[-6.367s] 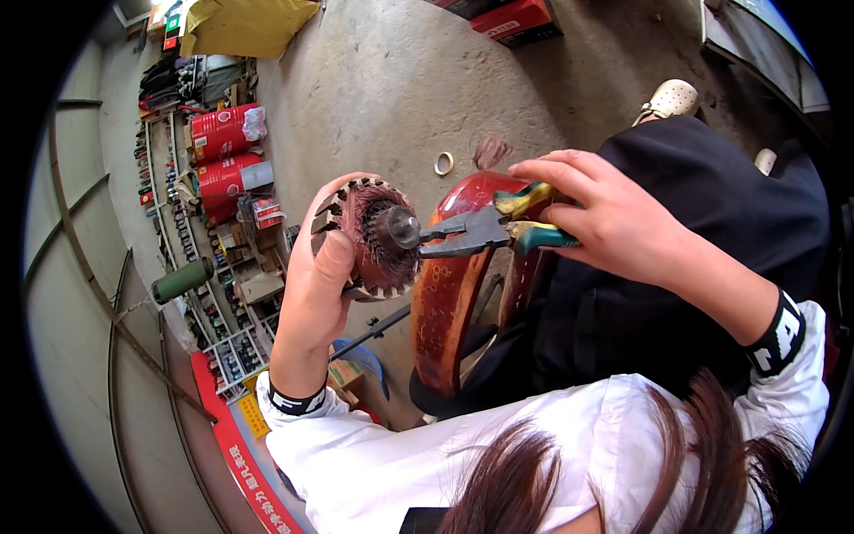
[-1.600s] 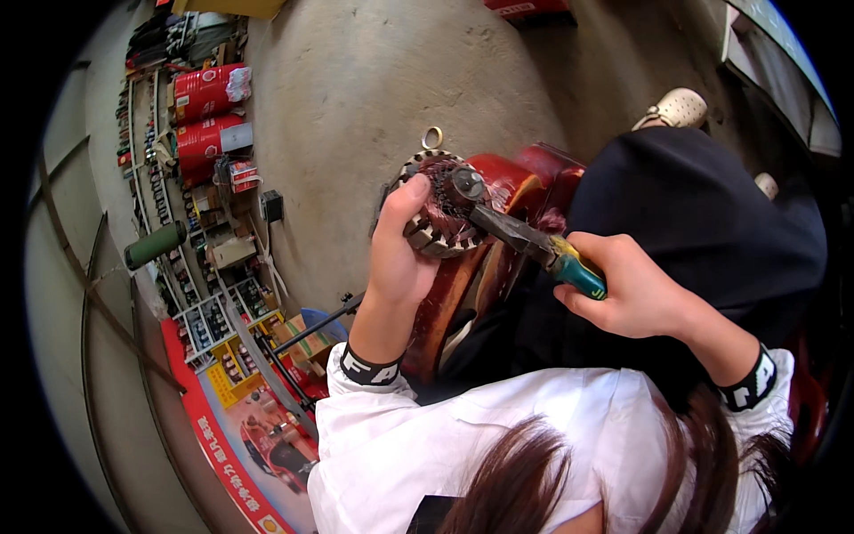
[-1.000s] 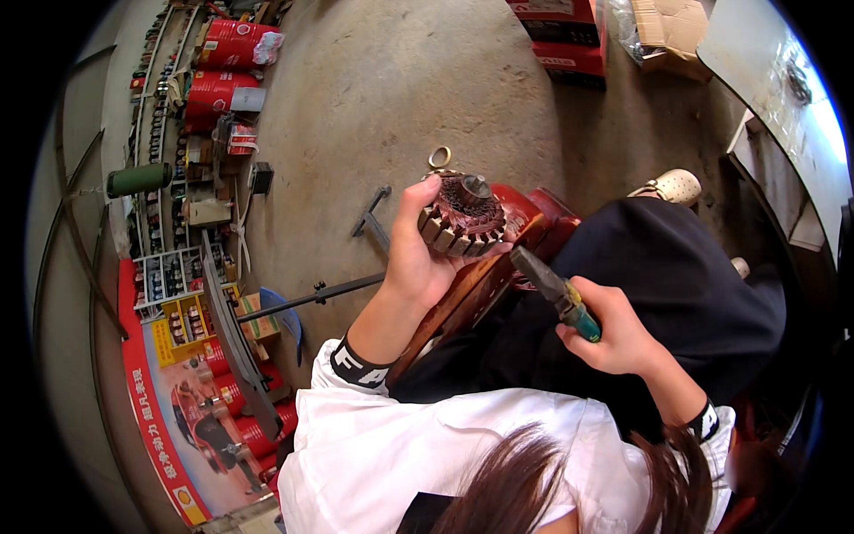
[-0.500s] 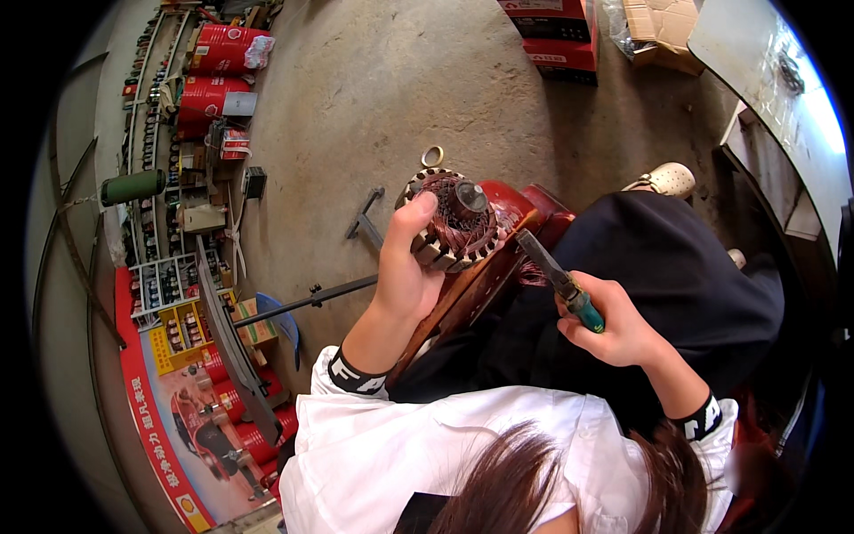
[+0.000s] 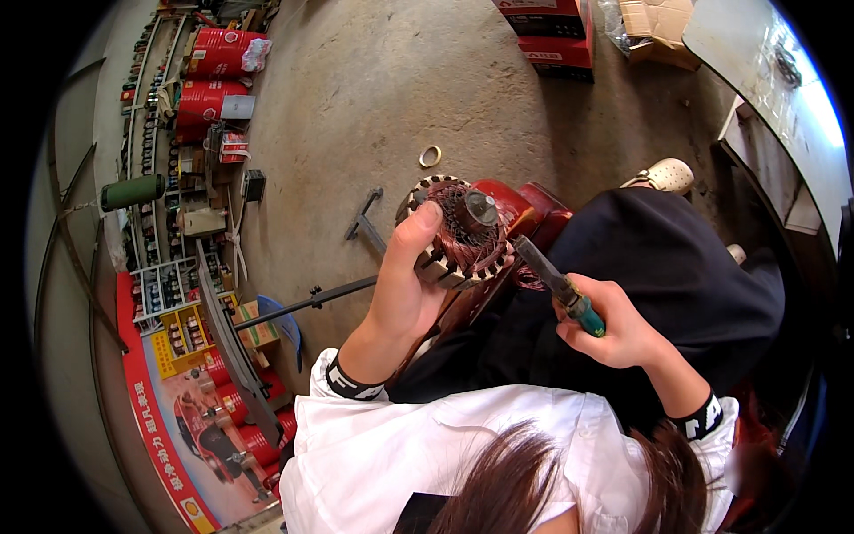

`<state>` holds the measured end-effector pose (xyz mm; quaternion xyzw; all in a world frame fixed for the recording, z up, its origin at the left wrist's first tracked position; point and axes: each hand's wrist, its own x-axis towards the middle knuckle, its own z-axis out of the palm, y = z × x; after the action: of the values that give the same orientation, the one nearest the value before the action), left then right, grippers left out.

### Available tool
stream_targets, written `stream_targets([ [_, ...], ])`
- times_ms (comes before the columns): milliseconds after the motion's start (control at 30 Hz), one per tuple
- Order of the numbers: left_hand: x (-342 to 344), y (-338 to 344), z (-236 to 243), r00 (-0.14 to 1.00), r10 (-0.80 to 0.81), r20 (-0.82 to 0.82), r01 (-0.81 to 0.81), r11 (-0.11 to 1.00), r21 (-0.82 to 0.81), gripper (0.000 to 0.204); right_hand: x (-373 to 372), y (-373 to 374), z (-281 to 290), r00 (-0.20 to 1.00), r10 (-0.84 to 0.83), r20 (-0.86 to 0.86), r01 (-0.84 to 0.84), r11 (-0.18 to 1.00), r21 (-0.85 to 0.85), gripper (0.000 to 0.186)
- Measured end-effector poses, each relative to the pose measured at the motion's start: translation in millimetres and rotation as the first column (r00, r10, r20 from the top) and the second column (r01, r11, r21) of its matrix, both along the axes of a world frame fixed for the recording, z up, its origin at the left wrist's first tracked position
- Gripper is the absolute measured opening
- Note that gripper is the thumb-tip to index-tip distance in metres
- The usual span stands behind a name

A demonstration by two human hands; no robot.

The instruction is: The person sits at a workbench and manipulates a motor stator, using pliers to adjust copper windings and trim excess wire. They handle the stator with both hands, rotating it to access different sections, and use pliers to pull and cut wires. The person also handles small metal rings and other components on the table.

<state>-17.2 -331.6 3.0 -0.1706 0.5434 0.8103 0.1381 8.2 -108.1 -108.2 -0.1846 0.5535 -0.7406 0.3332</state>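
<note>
My left hand is closed round a motor armature, its thumb over the rim. Reddish-brown copper windings fill the armature's face, pale slot edges ring it, and a grey metal shaft end stands out of the middle. In my right hand is a chisel-like tool with a flat grey blade and a green handle. The blade tip points at the armature's right side, seemingly just short of it. The fingers under the armature are mostly hidden.
Below the armature is a red and brown wooden seat or bench. A tape roll lies on the concrete floor, near a black metal stand. Red drums and bottle shelves line the left. Red boxes and a table stand far right.
The armature has tilted in my left hand and shifted slightly nearer and right, so its wound face shows more. The chisel-like tool has barely moved.
</note>
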Motion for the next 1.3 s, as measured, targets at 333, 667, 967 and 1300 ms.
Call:
stream_targets([
  [333, 5.3, 8.9, 11.1, 0.998, -0.045, 0.034, 0.040, 0.990, 0.134, 0.054, 0.6, 3.2, 3.4, 0.999, 0.024, -0.028, -0.026, 0.998, -0.053, 0.017],
  [667, 5.4, 9.8, 13.5, 0.996, -0.061, 0.070, 0.056, 0.996, 0.073, 0.059, 0.9, 6.1, 8.5, 0.996, 0.087, 0.020, -0.085, 0.994, -0.066, 0.016],
  [967, 2.1, 11.0, 12.7, 0.986, -0.055, 0.156, 0.031, 0.987, 0.155, 0.063, 0.8, 6.5, 6.3, 0.997, 0.074, 0.008, -0.073, 0.994, -0.082, 0.016],
  [1300, -1.7, 9.5, 12.1, 0.950, -0.058, 0.306, -0.020, 0.969, 0.247, 0.074, -1.9, 8.0, 7.1, 0.997, 0.078, 0.000, -0.078, 0.994, -0.071, 0.016],
])
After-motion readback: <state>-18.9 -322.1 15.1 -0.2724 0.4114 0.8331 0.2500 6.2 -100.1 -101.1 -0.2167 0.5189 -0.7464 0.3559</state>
